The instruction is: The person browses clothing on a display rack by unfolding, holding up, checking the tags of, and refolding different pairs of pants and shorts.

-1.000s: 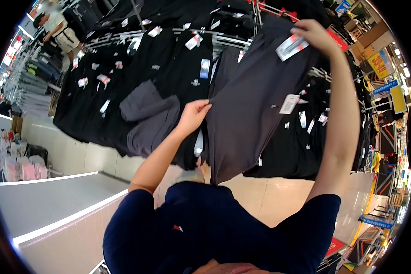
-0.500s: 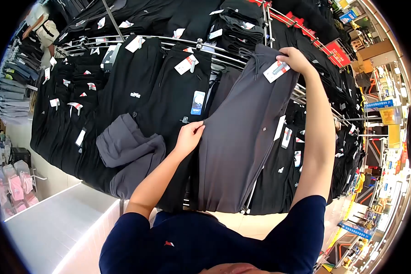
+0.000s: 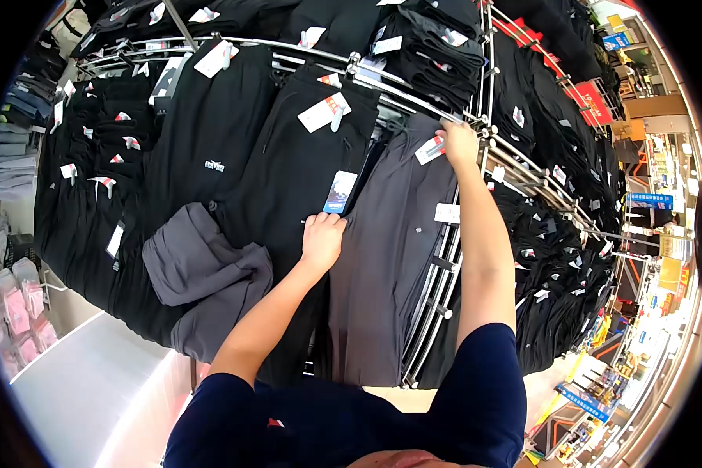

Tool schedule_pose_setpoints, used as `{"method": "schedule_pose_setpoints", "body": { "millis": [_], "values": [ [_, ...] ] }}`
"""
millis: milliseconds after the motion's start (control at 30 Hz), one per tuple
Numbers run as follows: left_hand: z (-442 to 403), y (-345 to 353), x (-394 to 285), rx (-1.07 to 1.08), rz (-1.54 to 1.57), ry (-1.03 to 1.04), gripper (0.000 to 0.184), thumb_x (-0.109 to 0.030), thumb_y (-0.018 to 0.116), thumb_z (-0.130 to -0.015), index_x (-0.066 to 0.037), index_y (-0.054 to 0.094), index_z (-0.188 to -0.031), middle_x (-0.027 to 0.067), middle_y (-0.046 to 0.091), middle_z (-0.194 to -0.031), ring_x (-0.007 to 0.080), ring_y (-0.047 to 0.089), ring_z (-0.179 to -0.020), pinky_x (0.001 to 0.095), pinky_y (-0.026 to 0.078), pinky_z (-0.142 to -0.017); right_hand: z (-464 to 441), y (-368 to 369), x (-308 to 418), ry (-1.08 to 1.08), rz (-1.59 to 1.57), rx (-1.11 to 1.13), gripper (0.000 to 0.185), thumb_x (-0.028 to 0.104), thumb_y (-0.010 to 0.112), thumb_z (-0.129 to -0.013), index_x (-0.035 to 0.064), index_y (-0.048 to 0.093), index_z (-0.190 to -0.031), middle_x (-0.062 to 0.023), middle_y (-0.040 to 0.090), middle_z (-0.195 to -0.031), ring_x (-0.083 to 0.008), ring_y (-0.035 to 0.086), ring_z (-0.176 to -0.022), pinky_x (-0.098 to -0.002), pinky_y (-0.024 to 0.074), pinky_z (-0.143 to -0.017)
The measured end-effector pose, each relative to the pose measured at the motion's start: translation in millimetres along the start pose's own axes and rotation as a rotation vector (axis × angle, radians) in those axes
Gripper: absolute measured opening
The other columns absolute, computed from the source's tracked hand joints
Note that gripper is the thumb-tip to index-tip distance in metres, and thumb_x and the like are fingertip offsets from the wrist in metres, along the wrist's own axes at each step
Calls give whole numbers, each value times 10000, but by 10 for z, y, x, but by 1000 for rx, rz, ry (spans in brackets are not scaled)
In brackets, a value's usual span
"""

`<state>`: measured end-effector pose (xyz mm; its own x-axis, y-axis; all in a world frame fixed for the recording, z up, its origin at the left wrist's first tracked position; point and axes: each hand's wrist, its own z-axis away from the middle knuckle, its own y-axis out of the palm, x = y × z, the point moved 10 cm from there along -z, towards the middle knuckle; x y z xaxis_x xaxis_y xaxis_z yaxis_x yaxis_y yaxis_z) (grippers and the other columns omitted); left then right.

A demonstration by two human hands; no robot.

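A pair of dark grey trousers (image 3: 386, 257) hangs from the curved metal rail, its leg falling toward me. My right hand (image 3: 460, 144) grips the waistband at its right corner, beside a white and red price tag (image 3: 429, 150). With fingers closed, my left hand (image 3: 324, 238) lies at the edge between the grey pair and the black trousers (image 3: 308, 148). A blue hang tag (image 3: 339, 193) is just above its fingertips. Whatever those fingers hold is hidden from me. Another grey pair (image 3: 199, 261) lies bunched over the black trousers on the left.
Curved metal rails (image 3: 390, 87) carry many black trousers, with folded stacks (image 3: 437, 54) behind. A white counter (image 3: 93, 398) stands at lower left. Pink packages (image 3: 19, 304) hang at far left. Red signs (image 3: 593, 101) line the rail at right.
My right hand has moved left and down, bringing the grey trousers' waistband against the rail. Bare rail bars now show on their right. My left hand has shifted slightly left and down.
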<state>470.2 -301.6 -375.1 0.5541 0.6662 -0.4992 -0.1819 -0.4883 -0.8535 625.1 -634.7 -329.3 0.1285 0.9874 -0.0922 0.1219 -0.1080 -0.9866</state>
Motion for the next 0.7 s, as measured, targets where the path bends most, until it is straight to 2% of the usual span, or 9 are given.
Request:
{"method": "schedule_pose_setpoints", "body": {
  "millis": [100,200,233,333,433,467,500,600,700],
  "values": [
    [19,57,90,-10,85,-116,323,-21,602,-795,-35,605,-1118,94,617,-955,275,574,-909,416,423,-836,-12,-64,-100,54,-132,-100,243,270,675,-859,108,700,-1038,-98,674,-1063,-305,610,-1014,-451,471,-879],
    [-5,-145,-130,-44,230,-86,375,15,560,-799,1,548,-1174,156,546,-1226,309,529,-1130,449,402,-966,362,-724,175,61,-242,-502,245,145,636,-879,56,649,-1106,-131,609,-1204,-338,560,-1098,-446,436,-939],
    [35,-236,-272,-109,286,-13,394,8,546,-807,17,546,-1201,173,499,-1347,317,490,-1248,450,375,-1046,513,-740,302,64,-241,-446,314,136,639,-870,49,611,-1171,-145,564,-1276,-351,527,-1157,-454,411,-973],
    [189,250,-659,233,-106,231,629,-220,592,-884,-16,393,-1444,190,301,-1547,323,257,-1458,480,196,-1189,1185,-464,906,-78,-228,-184,533,233,665,-859,92,494,-1343,-149,428,-1443,-344,408,-1321,-517,331,-1073],
    [271,582,-489,326,-89,101,711,-336,597,-906,-35,332,-1493,172,222,-1591,304,197,-1485,462,147,-1203,1930,41,1242,-229,-42,170,777,404,676,-856,151,331,-1504,-131,252,-1586,-311,230,-1466,-610,190,-1146],
    [302,766,-372,402,-239,74,784,-450,575,-916,-49,281,-1522,158,153,-1617,284,139,-1503,449,95,-1212,2106,279,1137,-204,74,296,911,522,666,-817,186,242,-1549,-102,168,-1625,-272,142,-1501,-646,134,-1145],
    [322,879,-298,429,-290,75,800,-492,540,-928,-56,250,-1533,150,127,-1624,279,106,-1509,449,71,-1214,2203,391,948,-113,154,381,938,547,668,-798,213,228,-1556,-79,174,-1626,-250,148,-1500,-639,117,-1150],
    [349,952,-280,463,-391,112,809,-543,457,-954,-77,185,-1557,137,74,-1638,259,76,-1514,437,24,-1216,2284,435,724,-40,327,381,913,557,641,-809,225,234,-1556,-61,195,-1622,-233,173,-1492,-636,125,-1147],
    [314,1028,-258,423,-492,165,815,-568,429,-958,-87,167,-1561,133,75,-1638,263,74,-1514,444,22,-1215,2368,334,904,-56,474,323,772,328,637,-876,170,275,-1540,-66,216,-1615,-247,201,-1487,-627,169,-1142]
  ]
}}
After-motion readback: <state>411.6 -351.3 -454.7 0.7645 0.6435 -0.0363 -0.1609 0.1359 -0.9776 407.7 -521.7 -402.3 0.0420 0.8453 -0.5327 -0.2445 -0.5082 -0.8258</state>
